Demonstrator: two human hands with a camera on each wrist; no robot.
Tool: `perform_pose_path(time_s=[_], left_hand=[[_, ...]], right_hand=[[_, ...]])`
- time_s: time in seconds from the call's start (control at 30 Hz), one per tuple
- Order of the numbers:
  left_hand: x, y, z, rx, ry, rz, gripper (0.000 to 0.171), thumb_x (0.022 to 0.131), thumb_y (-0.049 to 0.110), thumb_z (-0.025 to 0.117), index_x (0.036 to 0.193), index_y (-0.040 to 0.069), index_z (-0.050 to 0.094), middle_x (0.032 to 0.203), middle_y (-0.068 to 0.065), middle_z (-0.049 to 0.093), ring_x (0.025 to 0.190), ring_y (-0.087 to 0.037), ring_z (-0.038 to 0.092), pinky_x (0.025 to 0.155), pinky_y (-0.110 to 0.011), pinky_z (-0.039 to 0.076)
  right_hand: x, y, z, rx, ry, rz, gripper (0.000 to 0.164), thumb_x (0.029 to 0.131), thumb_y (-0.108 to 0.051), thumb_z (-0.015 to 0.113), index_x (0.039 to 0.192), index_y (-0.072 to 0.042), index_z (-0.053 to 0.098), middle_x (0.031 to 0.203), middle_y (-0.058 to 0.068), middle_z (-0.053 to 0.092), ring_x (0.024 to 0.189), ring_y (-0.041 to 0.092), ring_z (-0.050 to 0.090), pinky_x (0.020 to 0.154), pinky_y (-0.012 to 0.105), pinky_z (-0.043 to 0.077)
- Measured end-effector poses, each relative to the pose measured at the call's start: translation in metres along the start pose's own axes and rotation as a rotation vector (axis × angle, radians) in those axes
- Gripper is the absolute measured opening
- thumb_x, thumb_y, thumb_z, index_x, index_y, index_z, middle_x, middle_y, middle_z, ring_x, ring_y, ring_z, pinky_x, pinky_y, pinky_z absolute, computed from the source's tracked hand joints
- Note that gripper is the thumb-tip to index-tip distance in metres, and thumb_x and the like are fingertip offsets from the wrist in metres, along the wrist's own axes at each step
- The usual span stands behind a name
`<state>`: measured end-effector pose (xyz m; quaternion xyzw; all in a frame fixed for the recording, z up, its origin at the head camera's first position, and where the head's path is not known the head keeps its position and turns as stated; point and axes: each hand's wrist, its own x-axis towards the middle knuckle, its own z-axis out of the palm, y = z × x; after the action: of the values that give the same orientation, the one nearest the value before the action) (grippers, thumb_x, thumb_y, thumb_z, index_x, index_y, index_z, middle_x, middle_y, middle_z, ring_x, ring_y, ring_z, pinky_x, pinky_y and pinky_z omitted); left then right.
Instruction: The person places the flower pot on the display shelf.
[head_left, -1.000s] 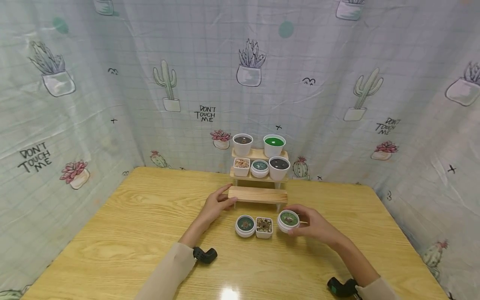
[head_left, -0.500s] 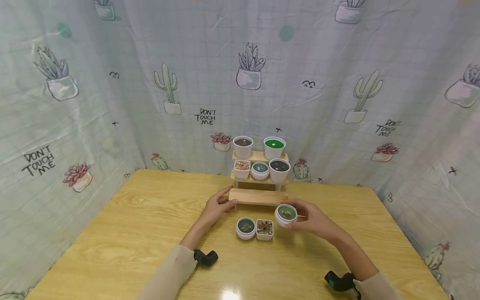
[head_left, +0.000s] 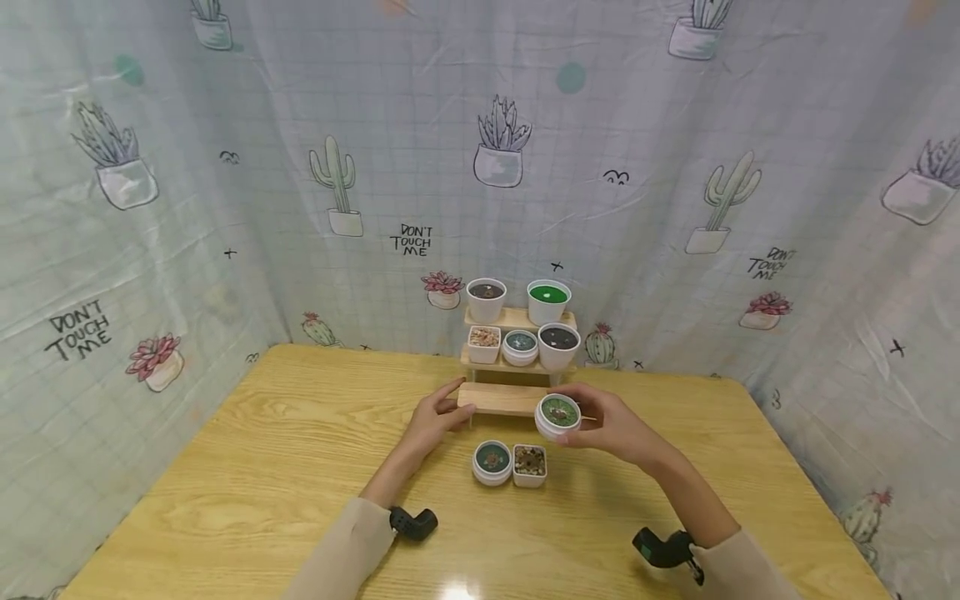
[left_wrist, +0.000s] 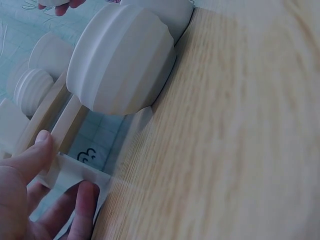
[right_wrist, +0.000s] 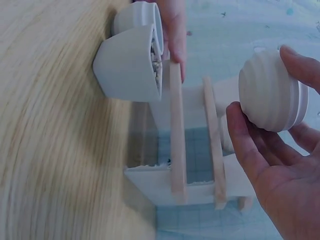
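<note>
My right hand holds a round white ribbed pot with green filling, raised by the right part of the lowest board of a three-tier wooden stand. In the right wrist view, thumb and fingers grip the sides of this pot. My left hand holds the left end of that board. The left wrist view shows its thumb against the board's front edge and its other fingers curled by the support. On the table before the stand are a round white pot and a square white pot with pebbles.
The middle tier bears a square pot, a small round pot and a taller pot. Two white pots, one brown-filled and one green-filled, stand on the top tier. A cactus-print curtain encloses the table.
My right hand has lifted the round pot off the table and carried it up and left towards the lowest board. My left hand keeps its place on the stand.
</note>
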<state>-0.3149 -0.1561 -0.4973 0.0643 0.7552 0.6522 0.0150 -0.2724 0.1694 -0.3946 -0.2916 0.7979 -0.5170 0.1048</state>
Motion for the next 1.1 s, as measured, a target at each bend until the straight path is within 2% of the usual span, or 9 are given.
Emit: perform_pose_path(time_s=[0.13, 0.37, 0.63, 0.77, 1.1], left_hand=[[-0.001, 0.0, 0.001, -0.011, 0.001, 0.008, 0.069, 0.096, 0.027, 0.076, 0.157, 0.016, 0.046, 0.124, -0.021, 0.072, 0.106, -0.026, 0.074, 0.09, -0.039, 0.06], [-0.002, -0.001, 0.006, -0.003, 0.004, 0.014, 0.068, 0.096, 0.028, 0.076, 0.157, 0.018, 0.046, 0.122, -0.02, 0.074, 0.103, -0.027, 0.075, 0.089, -0.039, 0.06], [0.0, -0.002, 0.001, 0.003, 0.016, 0.015, 0.068, 0.096, 0.028, 0.076, 0.156, 0.018, 0.047, 0.125, -0.02, 0.073, 0.105, -0.026, 0.074, 0.09, -0.041, 0.06], [0.001, -0.001, 0.002, 0.009, 0.025, 0.001, 0.067, 0.097, 0.026, 0.075, 0.157, 0.018, 0.046, 0.121, -0.02, 0.074, 0.101, -0.029, 0.074, 0.089, -0.043, 0.06], [0.002, 0.0, 0.0, 0.017, 0.011, 0.02, 0.069, 0.096, 0.026, 0.076, 0.157, 0.017, 0.046, 0.114, -0.016, 0.077, 0.096, -0.021, 0.074, 0.084, -0.034, 0.059]], right_hand=[[0.003, -0.003, 0.002, -0.001, -0.007, -0.01, 0.066, 0.087, -0.015, 0.084, 0.145, -0.003, 0.054, 0.135, 0.017, 0.061, 0.122, 0.031, 0.061, 0.095, 0.023, 0.054], [0.004, -0.005, 0.002, 0.012, 0.013, -0.007, 0.068, 0.086, -0.015, 0.085, 0.146, -0.004, 0.054, 0.142, 0.018, 0.058, 0.124, 0.028, 0.061, 0.095, 0.021, 0.054], [0.011, -0.007, 0.008, 0.009, 0.004, -0.023, 0.065, 0.087, -0.015, 0.084, 0.144, -0.007, 0.056, 0.142, 0.018, 0.058, 0.123, 0.029, 0.061, 0.096, 0.022, 0.054], [0.013, -0.009, 0.011, 0.013, -0.004, -0.028, 0.064, 0.087, -0.014, 0.084, 0.144, -0.008, 0.056, 0.142, 0.017, 0.059, 0.122, 0.027, 0.061, 0.095, 0.024, 0.054], [0.015, -0.012, 0.012, 0.032, -0.006, -0.041, 0.064, 0.086, -0.012, 0.084, 0.144, -0.008, 0.056, 0.143, 0.018, 0.057, 0.119, 0.02, 0.063, 0.095, 0.024, 0.054]])
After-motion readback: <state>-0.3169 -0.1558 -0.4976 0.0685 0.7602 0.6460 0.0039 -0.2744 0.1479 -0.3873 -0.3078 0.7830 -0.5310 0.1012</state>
